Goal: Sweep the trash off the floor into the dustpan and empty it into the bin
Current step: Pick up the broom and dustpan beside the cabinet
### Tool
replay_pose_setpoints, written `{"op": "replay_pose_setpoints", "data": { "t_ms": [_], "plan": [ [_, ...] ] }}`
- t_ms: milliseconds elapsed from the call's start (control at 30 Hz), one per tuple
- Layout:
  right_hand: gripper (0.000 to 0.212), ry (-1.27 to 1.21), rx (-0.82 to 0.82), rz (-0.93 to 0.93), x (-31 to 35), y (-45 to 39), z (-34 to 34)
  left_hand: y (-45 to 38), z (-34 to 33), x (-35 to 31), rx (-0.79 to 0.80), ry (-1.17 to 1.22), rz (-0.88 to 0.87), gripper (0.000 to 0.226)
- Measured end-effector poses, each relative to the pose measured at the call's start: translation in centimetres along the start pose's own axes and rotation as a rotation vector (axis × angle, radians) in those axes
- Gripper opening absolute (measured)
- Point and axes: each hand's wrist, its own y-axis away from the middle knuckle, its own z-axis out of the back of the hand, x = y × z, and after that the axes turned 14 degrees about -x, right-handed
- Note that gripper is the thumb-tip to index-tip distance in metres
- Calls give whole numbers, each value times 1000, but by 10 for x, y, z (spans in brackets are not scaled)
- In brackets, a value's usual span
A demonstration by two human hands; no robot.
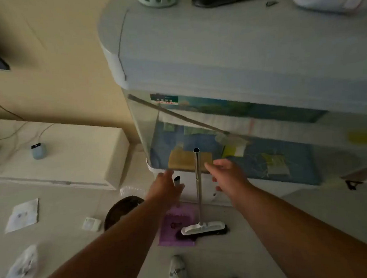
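Observation:
A broom (199,187) with a metal handle and a white head with dark bristles stands upright on the floor in front of a fish tank. Its head rests on a purple sheet (178,226). My right hand (227,174) is just right of the handle, fingers spread, not touching it. My left hand (166,186) reaches beside a second short dark-tipped handle (177,180), which may belong to the dustpan; whether it touches is unclear. White paper (23,215), a small white packet (91,224) and a clear wrapper (23,264) lie on the floor at left.
A large fish tank (220,120) on a white stand fills the right and centre. A low white box (73,157) with a small blue device and cables sits at left. A dark round object (120,210) lies under my left arm. My shoe (176,271) is at the bottom.

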Motion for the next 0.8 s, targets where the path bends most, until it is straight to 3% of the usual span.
{"op": "replay_pose_setpoints", "data": {
  "t_ms": [67, 200, 333, 467, 600, 800],
  "plan": [
    [88, 36, -19, 12, 5, -6, -10, -16, -8, 0, 23, -78, -79, 68],
    [100, 56, 56, -19, 14, -18, -28, -38, -29, 7, 117, -190, -151, 68],
    [84, 46, 149, -78, 22, -24, -39, -46, -45, 12, 168, -247, -171, 50],
    [54, -14, 198, -116, 17, -31, -51, -43, -58, 13, 218, -296, -209, 36],
    [52, -53, 264, -121, 20, -33, -60, -38, -69, 14, 293, -420, -314, 31],
    [41, 30, 391, -56, 26, -27, -59, -27, -76, 8, 293, -458, -332, 30]
  ]
}}
